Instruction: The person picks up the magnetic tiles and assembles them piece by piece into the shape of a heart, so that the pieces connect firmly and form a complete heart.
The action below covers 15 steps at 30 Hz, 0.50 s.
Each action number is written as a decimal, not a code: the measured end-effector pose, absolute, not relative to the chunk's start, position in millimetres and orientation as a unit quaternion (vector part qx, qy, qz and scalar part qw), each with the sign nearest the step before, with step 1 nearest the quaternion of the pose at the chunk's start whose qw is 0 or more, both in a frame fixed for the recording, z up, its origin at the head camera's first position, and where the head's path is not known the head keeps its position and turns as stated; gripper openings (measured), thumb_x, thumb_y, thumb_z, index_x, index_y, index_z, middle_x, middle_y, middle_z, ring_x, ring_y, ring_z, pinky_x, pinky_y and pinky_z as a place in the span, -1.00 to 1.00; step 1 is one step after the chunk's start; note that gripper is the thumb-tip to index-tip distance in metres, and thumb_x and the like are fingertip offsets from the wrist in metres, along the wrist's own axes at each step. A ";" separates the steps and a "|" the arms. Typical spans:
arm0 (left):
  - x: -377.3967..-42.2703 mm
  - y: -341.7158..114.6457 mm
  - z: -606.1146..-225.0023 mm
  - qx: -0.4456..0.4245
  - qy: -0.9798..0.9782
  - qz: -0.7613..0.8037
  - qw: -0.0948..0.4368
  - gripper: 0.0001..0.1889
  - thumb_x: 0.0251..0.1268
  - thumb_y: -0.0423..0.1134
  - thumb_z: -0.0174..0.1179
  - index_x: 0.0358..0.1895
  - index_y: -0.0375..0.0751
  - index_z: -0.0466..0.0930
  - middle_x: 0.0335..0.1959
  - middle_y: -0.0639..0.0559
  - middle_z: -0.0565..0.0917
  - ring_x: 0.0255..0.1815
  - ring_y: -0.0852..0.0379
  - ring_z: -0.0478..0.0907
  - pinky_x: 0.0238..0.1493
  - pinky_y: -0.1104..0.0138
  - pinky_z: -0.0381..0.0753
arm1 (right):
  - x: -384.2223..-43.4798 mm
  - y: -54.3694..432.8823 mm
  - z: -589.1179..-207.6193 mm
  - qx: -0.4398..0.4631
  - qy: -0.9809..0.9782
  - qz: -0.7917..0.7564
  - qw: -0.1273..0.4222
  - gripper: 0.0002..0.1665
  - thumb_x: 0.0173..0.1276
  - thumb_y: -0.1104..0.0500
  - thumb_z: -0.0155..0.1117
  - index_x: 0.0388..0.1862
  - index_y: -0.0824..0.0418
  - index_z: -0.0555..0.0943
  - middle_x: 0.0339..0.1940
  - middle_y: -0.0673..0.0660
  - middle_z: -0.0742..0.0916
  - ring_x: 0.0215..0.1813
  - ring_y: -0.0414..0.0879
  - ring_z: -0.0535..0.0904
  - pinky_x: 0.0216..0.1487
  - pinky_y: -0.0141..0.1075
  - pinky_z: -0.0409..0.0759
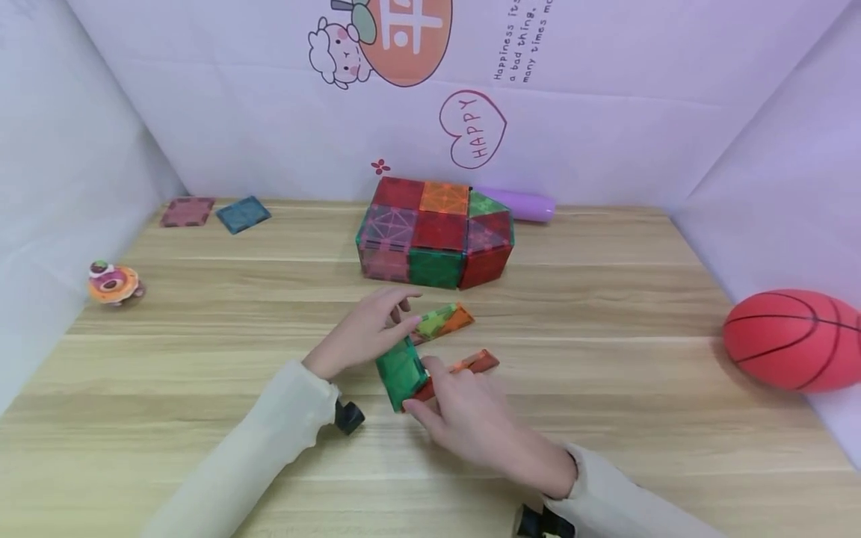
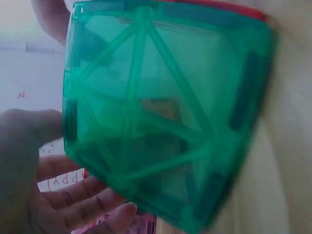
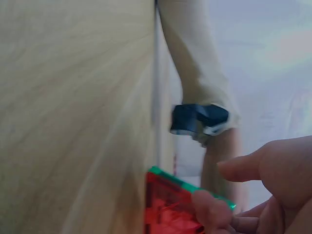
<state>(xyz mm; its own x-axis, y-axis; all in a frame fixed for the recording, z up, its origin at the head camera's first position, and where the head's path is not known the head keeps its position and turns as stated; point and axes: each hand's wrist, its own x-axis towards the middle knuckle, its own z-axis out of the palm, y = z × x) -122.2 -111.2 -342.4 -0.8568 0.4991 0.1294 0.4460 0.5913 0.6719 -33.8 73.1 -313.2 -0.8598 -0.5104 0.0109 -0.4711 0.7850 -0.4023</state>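
A translucent green magnetic tile [image 1: 401, 373] stands tilted between the two hands and fills much of the left wrist view. Joined along its edge is a red magnetic tile [image 3: 170, 207]. The left hand [image 1: 370, 329] reaches in from the left, thumb along the green tile's upper end and fingers loosely spread; part of them is hidden behind the tile in the left wrist view. At the near right corner, the right hand [image 1: 474, 411] holds the red tile, its index finger on it. Beyond lie a lime-and-orange tile piece [image 1: 444, 321] and an orange-red tile [image 1: 480, 362].
A block of joined coloured tiles [image 1: 437, 232] stands at the back, a purple cylinder [image 1: 525, 205] behind it. Far left lie a pink tile [image 1: 187, 212], a blue tile [image 1: 243, 215] and a small toy [image 1: 114, 284]. A red ball [image 1: 797, 340] sits far right.
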 end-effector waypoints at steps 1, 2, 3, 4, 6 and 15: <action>-123.7 -108.9 -341.4 0.265 0.892 0.364 0.035 -0.61 0.40 -0.17 0.08 0.20 -0.29 0.45 -0.28 -0.06 0.60 -0.35 0.16 0.49 -0.27 0.33 0.52 | -35.2 71.7 -316.0 -0.259 0.943 -0.202 0.048 -0.53 0.28 -0.04 0.31 -0.06 0.31 0.55 -0.82 -0.12 0.33 -0.82 -0.30 0.16 -0.77 -0.46 0.05; -124.4 -106.9 -340.2 0.266 0.894 0.359 0.031 -0.64 0.38 -0.20 0.09 0.16 -0.29 0.48 -0.39 -0.02 0.58 -0.44 0.18 0.45 -0.34 0.36 0.48 | -36.7 70.8 -318.4 -0.258 0.942 -0.207 0.048 -0.58 0.28 -0.03 0.31 -0.13 0.29 0.56 -0.82 -0.12 0.32 -0.82 -0.30 0.15 -0.77 -0.46 0.03; -124.6 -105.3 -339.2 0.267 0.897 0.352 0.027 -0.66 0.36 -0.23 0.10 0.12 -0.29 0.51 -0.49 0.02 0.53 -0.51 0.20 0.40 -0.40 0.39 0.42 | -38.1 70.7 -320.4 -0.258 0.941 -0.214 0.051 -0.63 0.28 -0.02 0.30 -0.19 0.28 0.57 -0.82 -0.12 0.31 -0.81 -0.30 0.14 -0.77 -0.47 0.02; -124.5 -104.0 -338.1 0.269 0.899 0.346 0.023 -0.69 0.35 -0.25 0.10 0.08 -0.29 0.53 -0.57 0.06 0.47 -0.57 0.21 0.34 -0.45 0.40 0.35 | -39.8 71.2 -321.9 -0.259 0.938 -0.222 0.054 -0.67 0.29 0.00 0.30 -0.25 0.26 0.57 -0.82 -0.12 0.30 -0.81 -0.31 0.12 -0.76 -0.47 0.00; -122.7 -102.6 -336.2 0.269 0.904 0.332 0.013 -0.72 0.32 -0.27 0.12 0.04 -0.28 0.56 -0.66 0.11 0.39 -0.64 0.24 0.25 -0.52 0.43 0.25 | -43.1 74.2 -323.3 -0.264 0.934 -0.233 0.060 -0.73 0.30 0.02 0.29 -0.34 0.22 0.57 -0.81 -0.13 0.29 -0.80 -0.32 0.13 -0.75 -0.47 0.02; -104.3 -104.0 -330.4 0.236 0.917 0.321 0.003 -0.62 0.21 -0.35 0.13 0.13 -0.22 0.51 -0.75 0.17 0.32 -0.74 0.28 0.18 -0.66 0.45 0.15 | -71.2 107.8 -320.9 -0.333 0.909 -0.235 0.092 -0.91 0.30 0.17 0.26 -0.26 0.16 0.62 -0.66 -0.12 0.50 -0.63 -0.35 0.30 -0.61 -0.49 0.31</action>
